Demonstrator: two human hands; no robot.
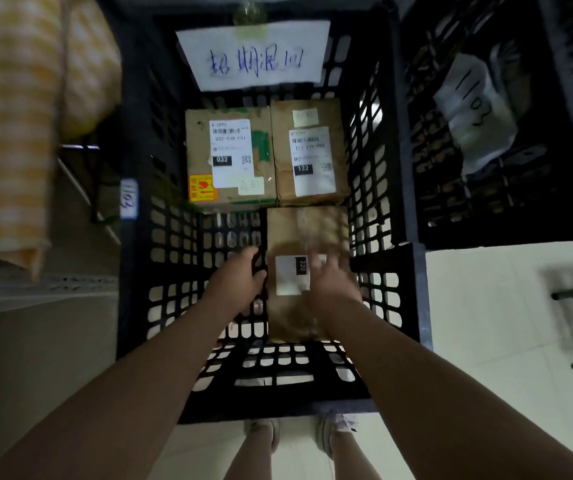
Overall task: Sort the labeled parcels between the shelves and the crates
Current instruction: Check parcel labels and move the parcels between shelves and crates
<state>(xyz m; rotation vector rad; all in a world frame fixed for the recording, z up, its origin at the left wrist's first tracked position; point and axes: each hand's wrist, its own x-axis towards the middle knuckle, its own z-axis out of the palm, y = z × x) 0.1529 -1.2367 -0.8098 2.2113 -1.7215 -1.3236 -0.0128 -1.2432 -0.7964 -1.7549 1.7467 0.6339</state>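
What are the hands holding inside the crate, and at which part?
The parcel marked 220, by its long sides: left hand on one, blurred right hand on the other.

Both forearms are bare to the elbow, no sleeves, watch or rings showing on the left hand (240, 282) or the right hand (335, 282). Bare lower legs end in pale, worn-looking shoes (330, 433).

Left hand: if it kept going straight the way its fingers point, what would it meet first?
Probably the crate's slotted floor just ahead of the left hand; farther along lies the 032 parcel. Depth is unclear.
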